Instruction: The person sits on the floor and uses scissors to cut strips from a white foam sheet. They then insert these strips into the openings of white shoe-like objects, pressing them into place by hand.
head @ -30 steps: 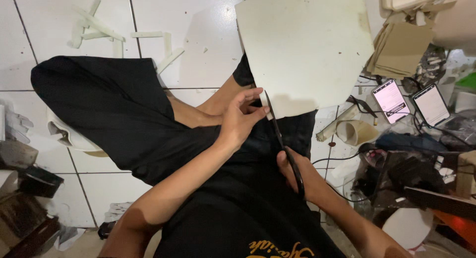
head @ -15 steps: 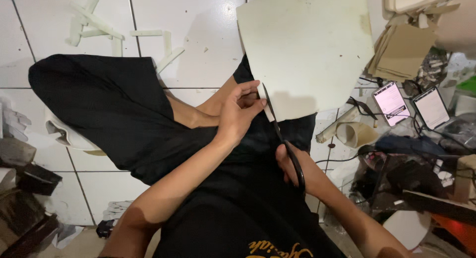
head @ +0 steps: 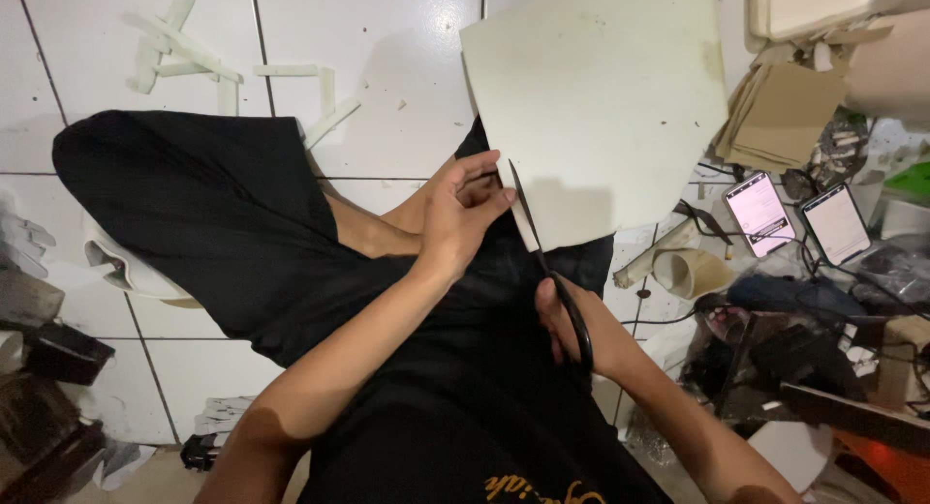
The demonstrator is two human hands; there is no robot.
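Scissors (head: 552,272) have advanced into the sheet (head: 596,107); right hand (head: 572,325) grips them, left hand (head: 465,213) pinches the sheet's edge. 2 phones (head: 799,213) lie right.

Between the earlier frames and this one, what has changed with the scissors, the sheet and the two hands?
Little changed. The scissors have crept slightly further up along the lower left edge of the pale sheet. The left hand still pinches that edge beside the blades, and the right hand still grips the black handles. Nothing was picked up or let go. The offcut strips on the floor tiles and the two lit phones stayed put.
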